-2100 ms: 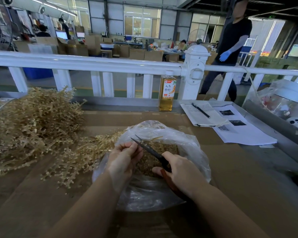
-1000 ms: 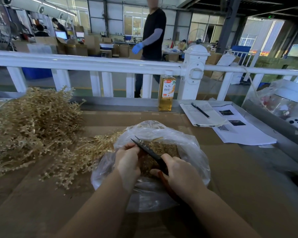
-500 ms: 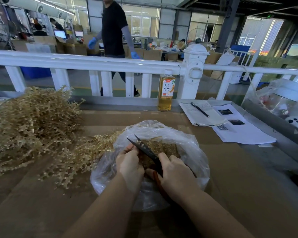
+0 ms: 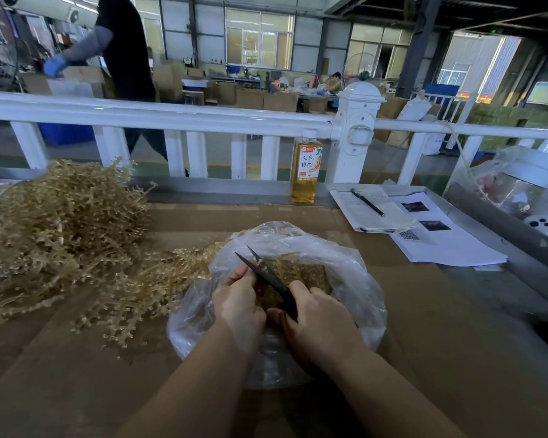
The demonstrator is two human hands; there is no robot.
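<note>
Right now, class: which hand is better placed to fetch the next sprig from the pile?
Left, probably: the left hand is nearer the pile, while the right hand grips the scissors.

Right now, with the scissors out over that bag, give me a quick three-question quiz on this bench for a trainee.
1. True or false: the left hand works the scissors.
2. What lies on the open notebook? A) a pen B) a tape roll C) a knife
3. Over what are both hands cutting?

Key
1. False: the right hand grips them, and the left hand pinches a sprig at the blades.
2. A.
3. The clear plastic bag, which holds cut pieces.
</note>
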